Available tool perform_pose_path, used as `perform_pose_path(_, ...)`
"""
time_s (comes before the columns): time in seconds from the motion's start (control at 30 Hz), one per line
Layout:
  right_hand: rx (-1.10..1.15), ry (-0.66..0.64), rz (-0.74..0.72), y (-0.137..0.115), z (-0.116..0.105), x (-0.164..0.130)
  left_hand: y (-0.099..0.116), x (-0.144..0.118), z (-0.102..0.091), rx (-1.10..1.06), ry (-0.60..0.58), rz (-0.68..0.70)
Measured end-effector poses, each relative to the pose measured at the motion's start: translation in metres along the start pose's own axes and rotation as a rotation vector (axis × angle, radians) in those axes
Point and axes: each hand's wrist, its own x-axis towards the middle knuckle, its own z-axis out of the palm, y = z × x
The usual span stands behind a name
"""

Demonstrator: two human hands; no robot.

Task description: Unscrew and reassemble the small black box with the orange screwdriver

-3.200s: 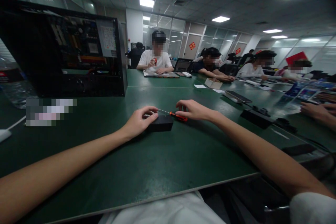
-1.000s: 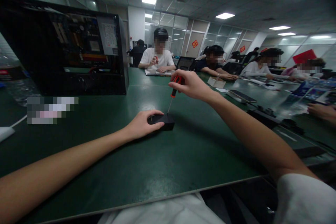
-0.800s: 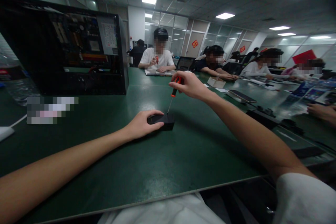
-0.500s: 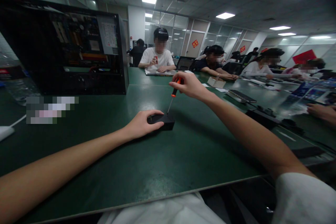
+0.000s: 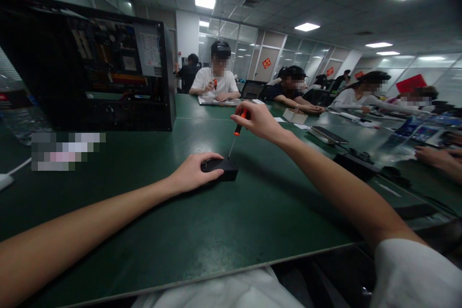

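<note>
A small black box-shaped block (image 5: 229, 171) lies on the green tabletop (image 5: 202, 231). My left hand (image 5: 193, 172) grips it from the left, thumb along the near side and fingers over the far side. My right hand (image 5: 258, 120) is closed around the orange and black handle of a screwdriver (image 5: 237, 130). The tool leans slightly, its thin metal shaft running down to the top of the block near the far edge. Whether a screw sits under the tip is too small to make out.
An open black computer case (image 5: 144, 106) stands at the left, beside a clear plastic bottle (image 5: 21, 110). A small open box (image 5: 295, 116) and a dark flat device (image 5: 328, 135) lie to the right. Across the table a person in white (image 5: 218, 82) also works with a screwdriver.
The view has shifted slightly. My left hand still holds the block, and the screwdriver stays upright on it in my right hand, whose grip looks little changed.
</note>
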Motion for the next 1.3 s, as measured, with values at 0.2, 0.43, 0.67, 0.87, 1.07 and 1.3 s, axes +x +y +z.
perform_pose_path(0.2, 0.001, 0.006, -0.194, -0.022, -0.015, -0.002, 0.0, 0.0, 0.001, -0.005, -0.001, 0.014)
perform_pose_path(0.43, 0.173, -0.282, -0.296, -0.049, -0.047, -0.008, -0.002, 0.0, 0.001, 0.001, -0.005, 0.032)
perform_pose_path(0.67, -0.045, -0.265, -0.23, -0.046, -0.051, -0.005, -0.001, 0.0, 0.001, 0.022, 0.012, 0.017)
perform_pose_path(0.87, 0.189, -0.324, -0.273, -0.046, -0.053, -0.007, 0.002, -0.001, 0.001, 0.027, 0.004, 0.007)
perform_pose_path(1.07, 0.126, -0.309, -0.258, -0.049, -0.052, -0.007, 0.001, -0.001, 0.001, 0.026, 0.01, -0.001)
perform_pose_path(1.3, 0.186, -0.333, -0.278, -0.054, -0.05, -0.011, 0.0, 0.001, 0.001, 0.015, -0.012, -0.014)
